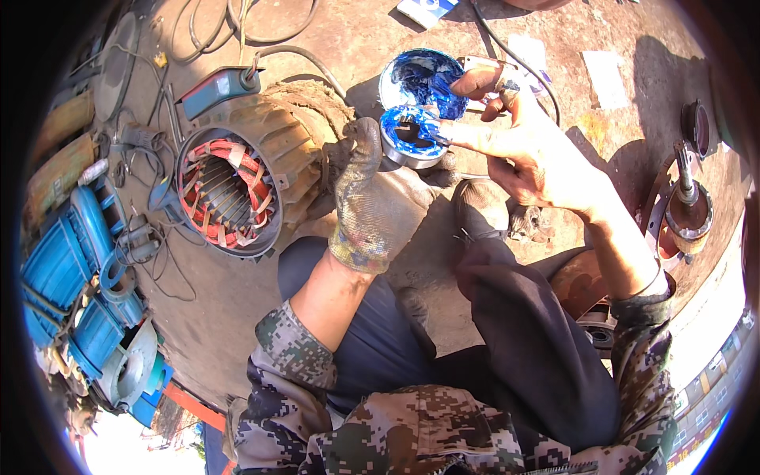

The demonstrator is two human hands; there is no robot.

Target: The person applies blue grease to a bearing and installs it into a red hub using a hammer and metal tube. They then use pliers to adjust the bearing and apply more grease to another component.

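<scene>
My left hand [381, 207], in a dirty grey work glove, is closed around a metal bearing [417, 161]. Blue grease coats the bearing's upper face, and its centre hole shows. My bare right hand [532, 150] reaches in from the right with its fingers apart. One outstretched fingertip, smeared blue, touches the greased rim of the bearing. Just beyond the bearing sits a round tub [385, 85] of blue grease, and other fingers of my right hand overlap its right edge.
On the left lies a finned motor housing [297, 131] with red-wrapped windings [245, 170] inside. Blue motor parts [59, 257] and loose cables crowd the far left. A shaft with a round flange [687, 194] stands at right. White paper [606, 79] lies beyond my right hand.
</scene>
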